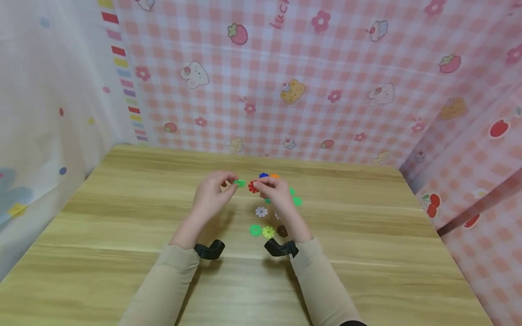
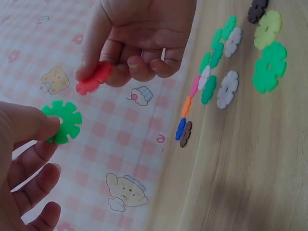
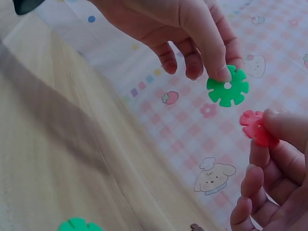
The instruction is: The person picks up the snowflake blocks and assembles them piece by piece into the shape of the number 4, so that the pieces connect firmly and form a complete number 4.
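Between thumb and forefinger, my left hand (image 1: 213, 192) pinches a green notched plastic disc (image 2: 65, 121) with a small hole at its centre. My right hand (image 1: 278, 197) pinches a red notched disc (image 3: 257, 127) in the same way. Both discs are held up above the table, side by side with a small gap between them. In the right wrist view the green disc faces the camera nearly flat, while the red one is tilted and partly covered by the right thumb (image 3: 288, 127).
More notched discs lie on the wooden table (image 1: 142, 213) under and around the right hand: white (image 1: 261, 212), green (image 1: 255, 230), yellow (image 1: 268, 232), brown (image 1: 282, 231), blue (image 1: 263, 175) and orange (image 1: 275, 176). A pink checked curtain (image 1: 261, 90) hangs behind the table's far edge.
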